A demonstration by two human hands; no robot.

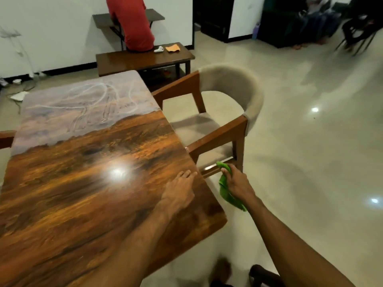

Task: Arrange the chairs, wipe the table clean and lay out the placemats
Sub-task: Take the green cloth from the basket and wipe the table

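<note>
the right hand (235,180) is clenched around a green cloth (227,190), just off the wooden table (87,183)'s right edge, above open tiled floor (310,162). beyond the grip a chair (219,121) sits pushed against that edge. beside it, the left hand (179,192) rests flat and released on the tabletop.

Table (83,172) top bare, free to sweep; chair (223,121) armrest hard against right edge, floor (310,162) beyond open.
</note>
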